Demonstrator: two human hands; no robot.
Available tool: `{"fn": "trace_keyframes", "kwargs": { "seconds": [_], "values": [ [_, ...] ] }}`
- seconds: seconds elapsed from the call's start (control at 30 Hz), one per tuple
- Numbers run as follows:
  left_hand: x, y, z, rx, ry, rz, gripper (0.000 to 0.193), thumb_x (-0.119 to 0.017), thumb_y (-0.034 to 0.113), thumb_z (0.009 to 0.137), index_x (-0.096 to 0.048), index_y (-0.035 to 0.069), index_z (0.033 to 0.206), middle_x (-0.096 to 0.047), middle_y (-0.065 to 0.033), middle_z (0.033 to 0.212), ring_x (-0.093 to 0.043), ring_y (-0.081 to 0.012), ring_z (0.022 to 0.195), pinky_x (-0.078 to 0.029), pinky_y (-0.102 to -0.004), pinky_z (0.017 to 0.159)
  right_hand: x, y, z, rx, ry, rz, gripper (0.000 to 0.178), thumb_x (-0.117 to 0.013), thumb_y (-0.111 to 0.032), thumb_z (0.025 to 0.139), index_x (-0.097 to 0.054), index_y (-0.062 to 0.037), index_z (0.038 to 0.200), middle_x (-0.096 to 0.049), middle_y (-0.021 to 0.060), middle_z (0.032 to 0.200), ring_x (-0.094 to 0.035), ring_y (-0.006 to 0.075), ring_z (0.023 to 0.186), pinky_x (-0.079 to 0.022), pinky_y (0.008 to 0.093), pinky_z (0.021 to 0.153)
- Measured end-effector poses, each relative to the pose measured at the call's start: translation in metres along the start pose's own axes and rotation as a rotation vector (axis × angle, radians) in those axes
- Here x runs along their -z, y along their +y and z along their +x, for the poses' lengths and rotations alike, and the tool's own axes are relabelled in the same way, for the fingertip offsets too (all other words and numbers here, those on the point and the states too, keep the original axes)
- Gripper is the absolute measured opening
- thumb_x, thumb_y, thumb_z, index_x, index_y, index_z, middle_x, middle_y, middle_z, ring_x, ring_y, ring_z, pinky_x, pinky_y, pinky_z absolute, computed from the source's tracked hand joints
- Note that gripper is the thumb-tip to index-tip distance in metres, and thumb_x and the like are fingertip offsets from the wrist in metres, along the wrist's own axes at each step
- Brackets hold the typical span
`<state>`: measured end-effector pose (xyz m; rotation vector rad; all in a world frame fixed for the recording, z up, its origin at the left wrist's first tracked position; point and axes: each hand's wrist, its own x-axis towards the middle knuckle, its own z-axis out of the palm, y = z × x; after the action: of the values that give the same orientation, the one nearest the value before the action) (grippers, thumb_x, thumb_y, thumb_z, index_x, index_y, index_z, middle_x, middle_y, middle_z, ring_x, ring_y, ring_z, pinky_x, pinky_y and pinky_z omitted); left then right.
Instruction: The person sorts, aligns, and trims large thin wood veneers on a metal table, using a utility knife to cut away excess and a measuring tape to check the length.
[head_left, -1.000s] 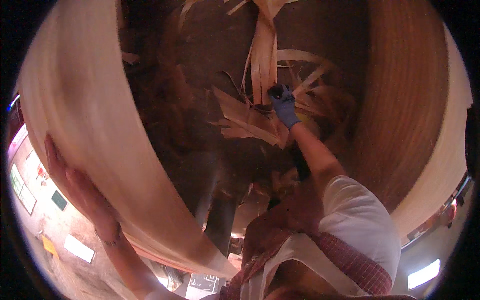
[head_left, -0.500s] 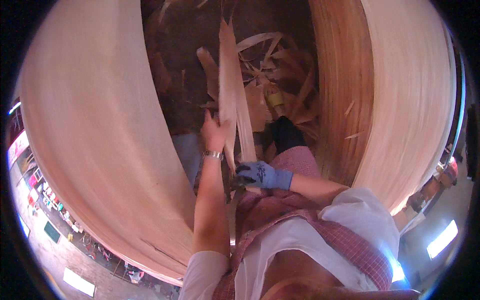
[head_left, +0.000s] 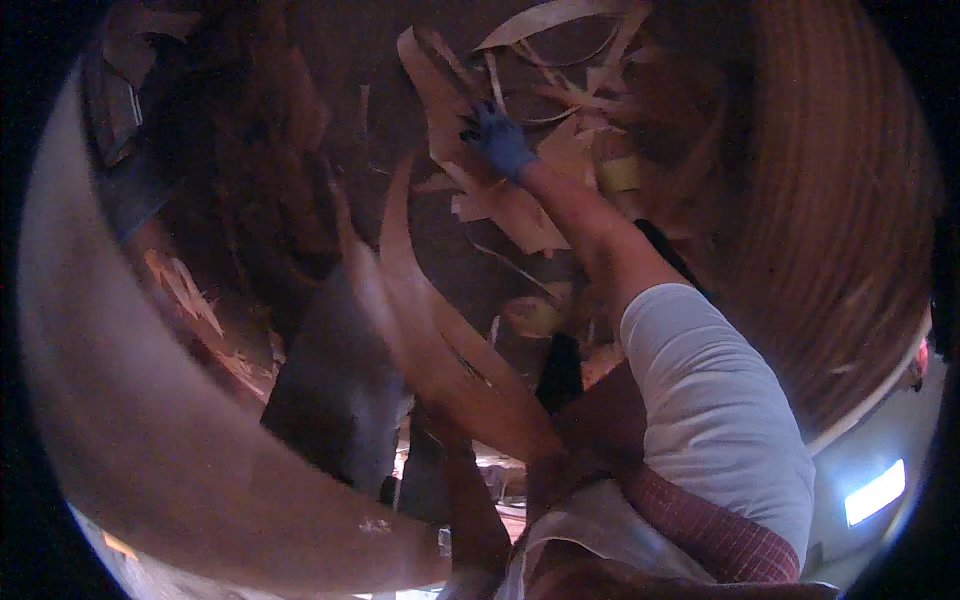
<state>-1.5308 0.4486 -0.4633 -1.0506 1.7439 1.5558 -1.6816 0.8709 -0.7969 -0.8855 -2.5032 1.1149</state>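
Landmark: the scrap pile [head_left: 520, 200] of pale veneer strips, upper centre. Far left of the pile, a broad curved veneer sheet [head_left: 130, 440] fills the frame edge, heavily blurred, lower end cut off. Left hand: cannot be made out; only a blurred forearm shape near the bottom, below the pile, grip unknown. A long bent veneer strip [head_left: 430, 310] arcs from the pile's left side down toward the person's chest, motion-smeared; whether anything holds it is unclear. Right hand [head_left: 497, 140], blue-gloved, reaches onto the pile's upper left, fingers closed around a pale strip there; exact grasp hard to read. Dark floor shows between pile and left sheet. Right of the pile, a second curved wood sheet [head_left: 840, 230] walls that side.
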Motion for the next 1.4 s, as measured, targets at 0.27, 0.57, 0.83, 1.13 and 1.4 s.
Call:
{"fn": "trace_keyframes", "kwargs": {
  "seconds": [0.27,0.57,0.83,1.13,1.4],
  "values": [
    [0.026,-0.006,0.01,0.206,0.0,-0.488,0.046,-0.046,0.041,0.098,-0.054,0.008,0.129,-0.057,-0.0096,0.128,-0.051,-0.026,0.12,-0.036,-0.0429,0.107,0.015,-0.052,0.027,-0.226,-0.305,0.279,0.031,-0.061,-0.032,0.09,-0.062,-0.0049,0.106,-0.065,0.0162,0.093,-0.061,0.038,0.084,-0.049,0.0428,0.082],
    [0.067,-0.04,0.004,-0.247,0.203,0.615,0.044,-0.048,0.035,0.099,-0.054,0.003,0.129,-0.057,-0.0135,0.129,-0.054,-0.0274,0.117,-0.04,-0.0404,0.104,0.067,-0.036,-0.002,-0.41,-0.557,0.279,0.051,-0.062,-0.035,0.085,-0.05,-0.0046,0.125,-0.057,0.0215,0.12,-0.054,0.0413,0.11,-0.046,0.0477,0.093],
    [0.109,-0.055,0.01,-0.344,0.335,1.09,0.042,-0.047,0.03,0.1,-0.053,0.0,0.13,-0.057,-0.0179,0.127,-0.055,-0.0297,0.116,-0.041,-0.0398,0.102,-0.054,-0.007,0.027,-0.415,-0.455,-0.163,0.06,-0.056,-0.037,0.088,-0.043,-0.0032,0.135,-0.058,0.0239,0.124,-0.058,0.0428,0.108,-0.046,0.049,0.095],
    [0.024,-0.037,-0.016,-0.68,0.374,1.209,0.038,-0.052,0.023,0.099,-0.053,-0.001,0.128,-0.059,-0.022,0.121,-0.057,-0.0332,0.11,-0.045,-0.0419,0.094,0.197,-0.139,0.036,-0.67,-0.277,0.733,0.022,-0.065,-0.026,0.09,-0.065,-0.0087,0.104,-0.064,0.0022,0.08,-0.057,0.0091,0.06,-0.043,0.0232,0.045],
    [-0.143,0.123,-0.132,-0.44,0.195,1.439,0.023,-0.048,0.022,0.098,-0.057,0.011,0.115,-0.069,-0.0179,0.085,-0.067,-0.0405,0.075,-0.053,-0.0511,0.066,0.525,-0.253,0.09,-0.227,0.559,0.643,0.018,-0.069,-0.011,0.089,-0.065,-0.0083,0.106,-0.059,-0.0036,0.08,-0.051,0.0059,0.063,-0.039,0.0218,0.053]
  ]
}}
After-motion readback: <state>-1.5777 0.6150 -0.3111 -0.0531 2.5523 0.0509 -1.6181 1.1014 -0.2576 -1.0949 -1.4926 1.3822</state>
